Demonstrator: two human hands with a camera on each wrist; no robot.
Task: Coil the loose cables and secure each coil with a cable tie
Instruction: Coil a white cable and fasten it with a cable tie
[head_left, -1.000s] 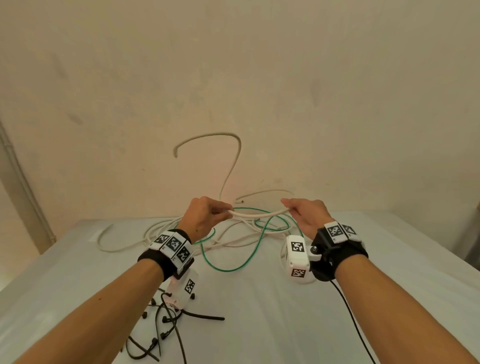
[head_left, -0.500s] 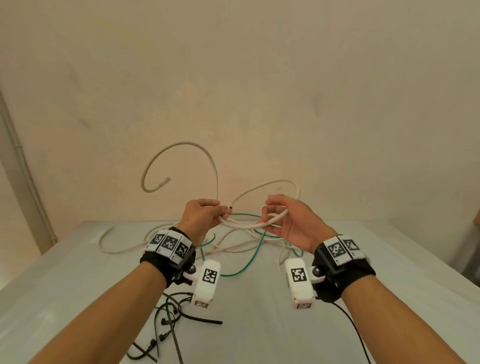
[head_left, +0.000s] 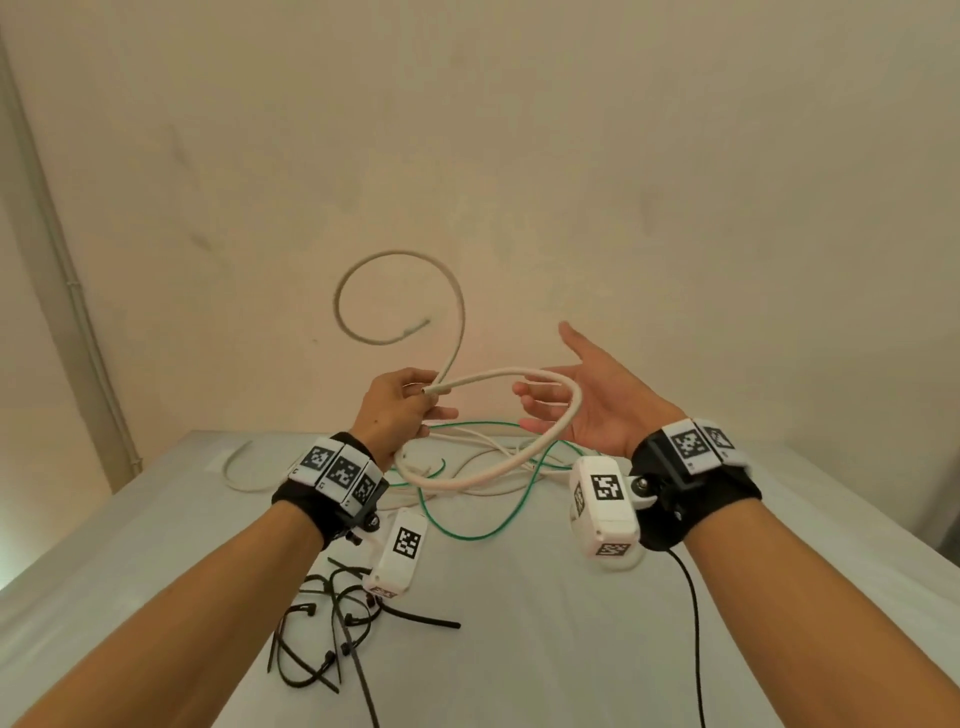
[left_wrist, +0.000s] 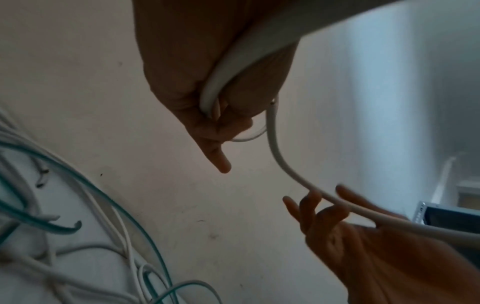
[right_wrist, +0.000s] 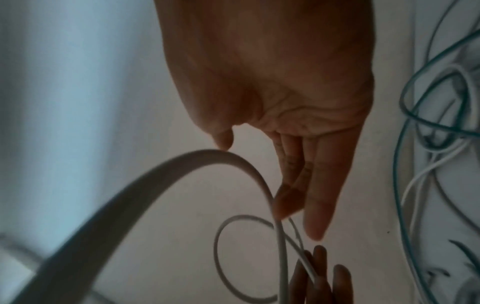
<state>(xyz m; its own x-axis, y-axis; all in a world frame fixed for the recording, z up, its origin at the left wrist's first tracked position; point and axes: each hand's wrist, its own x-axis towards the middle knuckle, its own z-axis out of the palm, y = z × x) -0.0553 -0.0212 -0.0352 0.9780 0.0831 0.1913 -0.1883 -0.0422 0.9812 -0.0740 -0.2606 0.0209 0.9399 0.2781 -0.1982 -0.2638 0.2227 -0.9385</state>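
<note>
My left hand (head_left: 410, 410) grips a thick white cable (head_left: 498, 373) above the table. The wrist view shows the left hand (left_wrist: 207, 92) with its fingers curled round the white cable (left_wrist: 279, 162). From that grip one length rises and curls into a ring (head_left: 457, 301) against the wall. Another length bends into a loop in front of my right hand (head_left: 597, 400), which is held palm up with fingers spread. In the right wrist view the white cable (right_wrist: 207, 156) brushes the straight fingers of the right hand (right_wrist: 285, 102). The rest of this cable trails down to the table.
More white cables and a thin green cable (head_left: 498, 525) lie tangled at the far middle of the grey table (head_left: 571, 649). Several black cable ties (head_left: 332, 623) lie under my left forearm. A plain wall stands just behind the table.
My right hand has let go of the white cable and opened palm up. The left hand keeps its grip, and the free end has swung up and curled into a ring.
</note>
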